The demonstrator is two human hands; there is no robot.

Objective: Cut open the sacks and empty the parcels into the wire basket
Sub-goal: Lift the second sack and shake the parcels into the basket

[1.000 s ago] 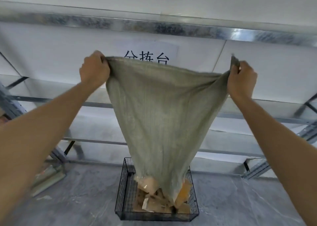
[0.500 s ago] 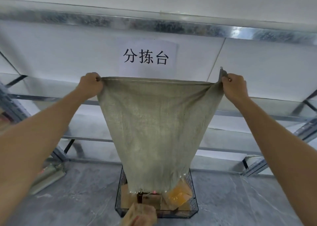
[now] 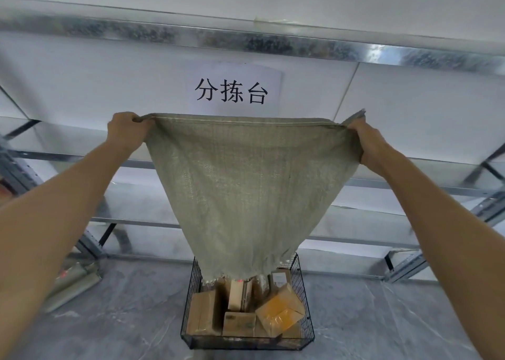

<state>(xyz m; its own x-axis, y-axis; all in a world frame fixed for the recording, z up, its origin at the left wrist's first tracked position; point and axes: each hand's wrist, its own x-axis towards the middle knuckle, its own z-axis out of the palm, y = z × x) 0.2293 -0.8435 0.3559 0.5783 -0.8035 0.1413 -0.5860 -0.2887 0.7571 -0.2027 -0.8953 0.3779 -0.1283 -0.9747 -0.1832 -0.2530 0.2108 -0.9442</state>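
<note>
Lowered since a second ago: both hands and the sack [image 3: 246, 184], now hanging flat and slack, mouth down over the wire basket [image 3: 306, 305]. Left hand [image 3: 128, 130] clenched on one top corner of the sack, right hand [image 3: 366, 143] clenched on the other, seam stretched straight between them. Gone from the sack's mouth: the parcels [image 3: 278, 309] that were spilling out a second ago, now lying in the basket below the frayed hem. Probably emptied, then; next likely a shake or a toss aside.

Hard to tell from the head view: whether anything clings inside the sack, since the weave hides its inside. Back of the basket covered by the hem. Bottom parcels behind the mesh, count unclear. Left of the basket, more sacks [image 3: 73, 286] on the floor, blurred, fullness unknowable.
</note>
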